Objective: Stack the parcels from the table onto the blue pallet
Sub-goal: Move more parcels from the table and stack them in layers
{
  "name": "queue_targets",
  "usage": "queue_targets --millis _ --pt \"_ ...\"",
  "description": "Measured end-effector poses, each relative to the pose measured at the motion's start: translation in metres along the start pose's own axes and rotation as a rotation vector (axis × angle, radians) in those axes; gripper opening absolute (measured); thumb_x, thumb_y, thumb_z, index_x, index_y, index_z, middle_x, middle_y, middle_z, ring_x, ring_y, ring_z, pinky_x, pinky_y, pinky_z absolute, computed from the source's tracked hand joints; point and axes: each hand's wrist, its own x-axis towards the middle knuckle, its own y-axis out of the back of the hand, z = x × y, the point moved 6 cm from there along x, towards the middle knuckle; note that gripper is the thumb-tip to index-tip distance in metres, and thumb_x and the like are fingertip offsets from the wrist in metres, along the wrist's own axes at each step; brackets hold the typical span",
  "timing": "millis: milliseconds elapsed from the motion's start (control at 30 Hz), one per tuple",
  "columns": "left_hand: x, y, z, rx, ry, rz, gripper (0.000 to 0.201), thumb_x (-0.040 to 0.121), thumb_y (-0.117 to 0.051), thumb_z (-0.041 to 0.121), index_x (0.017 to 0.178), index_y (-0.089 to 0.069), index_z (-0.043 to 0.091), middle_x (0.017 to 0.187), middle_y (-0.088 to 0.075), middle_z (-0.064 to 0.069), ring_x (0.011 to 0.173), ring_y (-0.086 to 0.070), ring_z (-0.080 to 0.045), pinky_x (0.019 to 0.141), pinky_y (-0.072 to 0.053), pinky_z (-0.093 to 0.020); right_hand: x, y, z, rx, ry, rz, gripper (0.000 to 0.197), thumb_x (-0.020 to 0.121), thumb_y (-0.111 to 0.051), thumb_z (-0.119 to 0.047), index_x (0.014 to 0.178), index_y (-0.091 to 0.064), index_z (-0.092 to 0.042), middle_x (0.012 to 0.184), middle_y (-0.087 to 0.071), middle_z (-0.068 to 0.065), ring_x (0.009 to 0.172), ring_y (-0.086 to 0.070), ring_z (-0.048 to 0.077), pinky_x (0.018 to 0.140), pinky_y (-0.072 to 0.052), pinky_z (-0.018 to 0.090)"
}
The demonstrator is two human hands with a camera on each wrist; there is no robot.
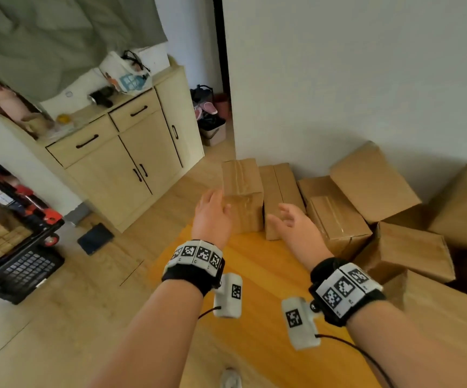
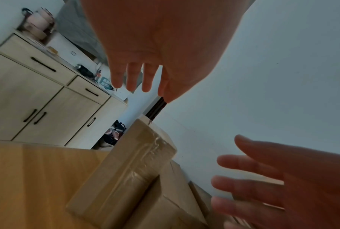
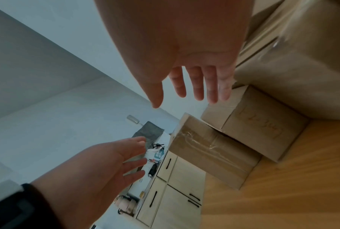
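boxes [image 1: 366,208] on table [image 1: 254,275], by the wall [image 1: 366,79] | end box [image 1: 242,191] at far left, standing up | flat box [image 1: 280,197] right beside it | cupboard [image 1: 126,163] left of table | crate [image 1: 22,270] on floor, far left

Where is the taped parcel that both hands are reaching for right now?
In the head view the taped parcel stands at the table's far left corner, just beyond the left hand, beside another parcel.

head: above, facing down-forward | wrists: close, along palms | shared: taped parcel [image 1: 242,194]
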Motion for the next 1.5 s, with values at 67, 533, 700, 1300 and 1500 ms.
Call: queue_targets --millis 67,533,700,1300,1500 --pt "0.033 0.009 -0.007 0.023 -0.031 -0.034 0.046 0.1 -0.042 0.017 0.146 -0.037 0.017 0.154 -0.031 -0.004 0.141 -0.028 -0.024 0.111 -0.028 -0.035 0.017 -0.014 -0.012 0.008 -0.044 0.018 0.066 0.093 -0.055 -0.052 0.148 -0.037 -0.02 0.146 -0.047 0.002 0.129 -0.048 0.016 0.1 -0.041 0.03" --pt "0.168 -0.037 -0.026 0.104 -0.098 -0.406 0.059 0.103 -0.038 0.021 0.155 -0.012 0.019 0.163 -0.002 0.002 0.148 -0.017 -0.025 0.118 -0.023 -0.043 0.09 -0.063 -0.009 -0.017 -0.326 0.133 0.078 0.095 -0.055 -0.051 0.155 -0.017 -0.021 0.148 -0.046 0.008 0.129 -0.05 0.025 0.099 -0.048 0.037" --pt "0.162 -0.03 -0.034 -0.01 -0.101 -0.34 0.058 0.097 -0.046 0.017 0.151 -0.026 0.018 0.157 -0.021 0.002 0.131 -0.044 -0.023 0.093 -0.04 -0.031 0.092 -0.073 -0.007 0.003 -0.342 0.145 0.073 0.094 -0.057 -0.048 0.153 -0.025 -0.018 0.139 -0.053 0.005 0.117 -0.057 0.022 0.087 -0.05 0.03" --pt "-0.013 0.001 -0.089 -0.188 0.229 -0.139 0.064 0.082 -0.064 0.055 0.131 -0.044 0.019 0.122 -0.045 0.002 0.112 -0.05 -0.019 0.094 -0.048 -0.038 0.002 -0.093 0.012 0.183 -0.292 0.026 0.058 0.093 -0.042 -0.064 0.135 -0.046 -0.024 0.127 -0.057 -0.002 0.114 -0.056 0.02 0.101 -0.046 0.046" --pt "-0.082 -0.029 -0.098 -0.18 0.343 -0.218 0.075 0.081 -0.045 0.076 0.129 -0.046 0.018 0.12 -0.053 -0.001 0.105 -0.054 -0.02 0.091 -0.048 -0.039 -0.05 -0.082 0.041 0.097 -0.279 -0.004 0.037 0.098 -0.053 -0.042 0.129 -0.049 -0.024 0.121 -0.057 -0.007 0.095 -0.059 0.008 0.076 -0.051 0.022"
